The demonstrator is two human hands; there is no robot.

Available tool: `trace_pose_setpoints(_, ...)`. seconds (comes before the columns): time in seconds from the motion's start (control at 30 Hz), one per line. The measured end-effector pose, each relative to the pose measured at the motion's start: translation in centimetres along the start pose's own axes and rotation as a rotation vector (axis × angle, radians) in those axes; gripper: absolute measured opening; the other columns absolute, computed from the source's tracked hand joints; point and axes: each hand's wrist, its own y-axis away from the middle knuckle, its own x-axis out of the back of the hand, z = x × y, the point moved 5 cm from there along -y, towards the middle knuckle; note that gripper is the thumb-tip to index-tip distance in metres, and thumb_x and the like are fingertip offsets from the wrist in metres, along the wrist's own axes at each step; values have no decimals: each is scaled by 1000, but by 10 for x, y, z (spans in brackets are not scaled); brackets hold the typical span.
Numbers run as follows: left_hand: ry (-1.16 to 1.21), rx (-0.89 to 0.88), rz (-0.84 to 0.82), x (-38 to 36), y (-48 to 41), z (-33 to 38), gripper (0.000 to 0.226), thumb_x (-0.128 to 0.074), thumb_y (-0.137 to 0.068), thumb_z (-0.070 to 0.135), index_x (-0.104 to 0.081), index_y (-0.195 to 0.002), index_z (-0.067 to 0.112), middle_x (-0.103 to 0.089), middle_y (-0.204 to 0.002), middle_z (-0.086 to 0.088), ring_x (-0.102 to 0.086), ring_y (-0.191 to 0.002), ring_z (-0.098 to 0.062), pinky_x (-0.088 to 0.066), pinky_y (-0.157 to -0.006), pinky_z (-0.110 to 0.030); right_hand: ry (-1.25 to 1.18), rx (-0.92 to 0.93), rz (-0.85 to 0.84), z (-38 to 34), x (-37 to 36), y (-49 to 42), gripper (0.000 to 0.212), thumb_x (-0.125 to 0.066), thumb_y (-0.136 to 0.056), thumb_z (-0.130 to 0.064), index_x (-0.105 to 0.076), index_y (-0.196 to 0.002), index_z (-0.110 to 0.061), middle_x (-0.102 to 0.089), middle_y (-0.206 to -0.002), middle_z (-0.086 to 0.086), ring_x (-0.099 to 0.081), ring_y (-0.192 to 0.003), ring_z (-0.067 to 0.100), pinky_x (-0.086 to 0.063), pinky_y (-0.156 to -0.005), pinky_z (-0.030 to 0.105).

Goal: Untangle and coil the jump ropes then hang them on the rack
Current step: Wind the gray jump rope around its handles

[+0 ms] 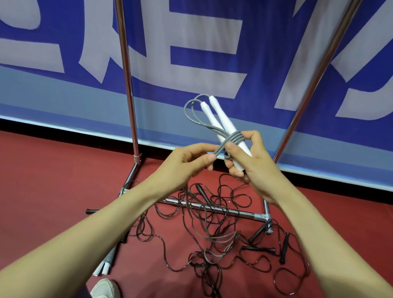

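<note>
Plainly, right hand (254, 167) grips white handles (213, 116), butts hidden; left hand (186, 162) pinches grey rope (233, 138); rack (126, 47) top cropped

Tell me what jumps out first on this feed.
Centre frame, the right hand grips two white handles with grey cord wound round them, while the left hand pinches that cord. Below, a tangle of black ropes sprawls on the red floor over the base bar of the rack.

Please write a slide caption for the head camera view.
Left hand pinches the grey cord wrapped around white handles held by the right hand, above tangled black ropes by the rack.
</note>
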Motion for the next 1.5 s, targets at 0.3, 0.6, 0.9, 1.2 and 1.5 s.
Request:
trace_pose_setpoints(0.3, 68, -17, -37, -10, -1, -9, 16, -57, -96, 15, -59, -109, 24, -63, -70, 2, -34, -61, -21, -28, -56, -29, 134, 83, 215, -2, 0, -1, 20, -55, -95, -40, -41, -90, -26, -61, -63, 0, -46, -40, 3, -33, -40, 13)
trace_pose_setpoints(0.6, 155, 27, -23, -10, -1, -9, 20, -54, -97, 14, -63, -111, 26, -56, -68, -1, -37, -57, -12, -30, -55, -23, 137, 77, 193, -4, 3, -3, 16, -48, -100, -32, -38, -89, -26, -59, -71, 11, -45, -46, 13, -30, -41, 19)
trace_pose_setpoints(0.9, 314, 128, -43, -18, -3, -15, 29, -51, -96, 7, -61, -121, 15, -47, -61, 1, -28, -52, -10, -23, -51, -20, 269, 56, 188, -2, 6, -2, 12, -45, -100, -40, -40, -99, -29, -64, -68, 0, -35, -48, 17, -25, -46, 27)
trace_pose_setpoints(1.2, 310, 161, -65, -24, -3, -15, 31, -53, -95, 7, -59, -124, 17, -48, -60, 0, -31, -50, -9, -26, -48, -18, 219, 95, 232, -8, 8, 1, 22, -53, -96, -43, -49, -101, -21, -59, -74, 7, -45, -44, 4, -33, -41, 15)
trace_pose_setpoints(1.5, -36, 164, -135, 7, -7, -16, 40, -58, -83, 47, -71, -95, 10, -35, -55, 7, -29, -55, -11, -22, -56, -26, 78, 187, 31, -26, 4, 8, 11, -48, -100, -23, -46, -110, -27, -46, -73, 15, -47, -47, 6, -29, -42, 20)
